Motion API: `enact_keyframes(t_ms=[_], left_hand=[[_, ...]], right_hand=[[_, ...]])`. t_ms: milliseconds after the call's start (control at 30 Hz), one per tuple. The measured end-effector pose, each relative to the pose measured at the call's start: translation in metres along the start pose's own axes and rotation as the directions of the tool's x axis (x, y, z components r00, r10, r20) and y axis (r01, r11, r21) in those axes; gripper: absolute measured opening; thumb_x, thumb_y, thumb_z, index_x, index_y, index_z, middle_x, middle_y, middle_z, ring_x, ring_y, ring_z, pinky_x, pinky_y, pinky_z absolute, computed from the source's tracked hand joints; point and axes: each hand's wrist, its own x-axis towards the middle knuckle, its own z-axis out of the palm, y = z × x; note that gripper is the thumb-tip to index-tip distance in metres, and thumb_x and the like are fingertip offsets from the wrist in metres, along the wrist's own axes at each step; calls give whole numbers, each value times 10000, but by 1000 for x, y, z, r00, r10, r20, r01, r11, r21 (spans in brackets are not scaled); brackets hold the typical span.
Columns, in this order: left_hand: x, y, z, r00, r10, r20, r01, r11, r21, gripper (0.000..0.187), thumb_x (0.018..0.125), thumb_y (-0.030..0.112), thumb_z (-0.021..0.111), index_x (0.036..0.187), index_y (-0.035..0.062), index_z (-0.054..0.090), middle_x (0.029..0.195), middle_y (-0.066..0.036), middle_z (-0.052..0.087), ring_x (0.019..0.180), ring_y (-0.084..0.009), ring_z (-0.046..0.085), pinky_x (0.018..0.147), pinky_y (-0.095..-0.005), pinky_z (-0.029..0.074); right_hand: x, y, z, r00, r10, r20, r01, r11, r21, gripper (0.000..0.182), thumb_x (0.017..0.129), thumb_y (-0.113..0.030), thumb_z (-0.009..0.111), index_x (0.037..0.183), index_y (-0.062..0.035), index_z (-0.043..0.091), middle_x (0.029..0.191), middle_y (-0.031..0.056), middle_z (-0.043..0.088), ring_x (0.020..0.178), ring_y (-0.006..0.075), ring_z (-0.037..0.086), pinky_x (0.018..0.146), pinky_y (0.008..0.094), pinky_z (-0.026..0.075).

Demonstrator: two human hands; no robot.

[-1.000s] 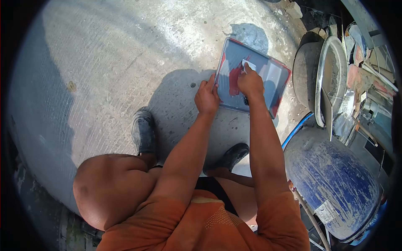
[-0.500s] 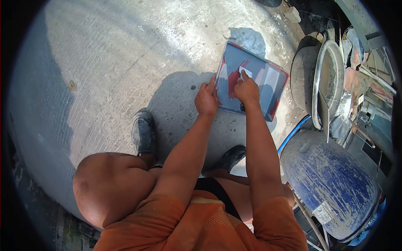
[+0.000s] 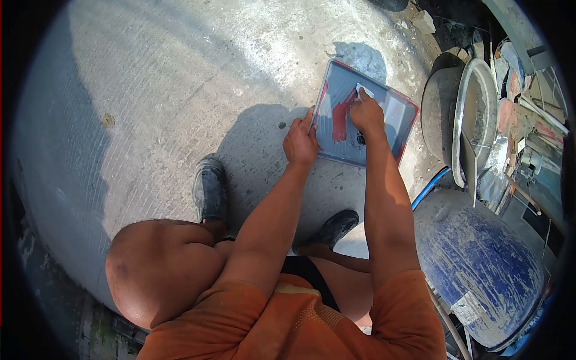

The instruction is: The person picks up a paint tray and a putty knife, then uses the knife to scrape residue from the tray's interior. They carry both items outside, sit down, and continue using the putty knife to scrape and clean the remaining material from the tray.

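A shallow grey tray [image 3: 390, 129] with red smears along its rim lies on the concrete in front of me. My left hand [image 3: 301, 143] grips its left edge, thumb on the inner side. Inside the tray is a streak of red paste [image 3: 340, 123]. My right hand [image 3: 367, 114] is closed round what looks like a putty knife [image 3: 365, 91]; its pale blade shows past my fingertips, at the upper end of the red streak. A dark handle end sticks out below the palm, and the rest is hidden by my hand.
At the right stand a scuffed blue drum [image 3: 480, 258] and a round dusty basin [image 3: 474, 120] on its side, with a blue hose [image 3: 430, 187] between them. Scrap and poles [image 3: 531, 150] lie beyond. My boots [image 3: 210, 187] rest on the rough concrete floor [image 3: 156, 120].
My right hand has moved up and slightly right within the tray with the putty knife. The red patch now looks narrower, with more grey showing. My left hand still holds the edge.
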Motion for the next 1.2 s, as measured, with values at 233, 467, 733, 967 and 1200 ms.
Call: enact_keyframes(t_ms=[233, 467, 733, 967, 1200], left_hand=[[-2, -3, 10, 998, 20, -60, -23, 999, -50, 454, 950, 184, 699, 1397, 246, 648, 941, -116, 631, 876, -332, 668, 785, -453, 532], [4, 0, 10, 996, 28, -83, -31, 999, -42, 446, 947, 207, 703, 1389, 236, 654, 935, -120, 632, 863, -338, 668, 770, -453, 533], [0, -3, 9, 996, 46, -71, -48, 999, -25, 443, 949, 217, 704, 1388, 249, 654, 946, -115, 642, 872, -340, 670, 781, -453, 536], [1, -1, 7, 999, 30, -32, -30, 1000, -7, 482, 941, 212, 713, 1413, 261, 629, 964, -117, 651, 906, -343, 673, 811, -462, 533], [0, 4, -8, 1000, 13, 16, -13, 1000, 1, 519, 936, 205, 712, 1431, 312, 602, 1005, -132, 671, 958, -365, 674, 850, -478, 532]], right_hand=[[-47, -5, 8, 996, 54, 72, -49, 996, -71, 534, 1025, -314, 472, 1553, -237, 467, 1322, 186, 676, 1236, 393, 632, 1028, 514, 502], [-42, 7, 20, 1000, 3, 5, -3, 1000, -7, 516, 1027, -317, 492, 1539, -251, 486, 1272, 220, 689, 1186, 423, 650, 1008, 524, 509], [-49, -10, 24, 998, 59, -26, -58, 998, 28, 520, 1029, -341, 498, 1546, -295, 470, 1288, 173, 694, 1185, 403, 657, 983, 505, 533], [-17, -15, 13, 996, 86, -30, -87, 996, -17, 546, 1026, -327, 490, 1568, -289, 436, 1315, 149, 687, 1222, 381, 645, 1008, 504, 521], [-47, -23, 9, 997, 64, 34, -62, 997, -50, 552, 1024, -307, 486, 1571, -250, 434, 1382, 146, 649, 1291, 350, 606, 1039, 493, 506]])
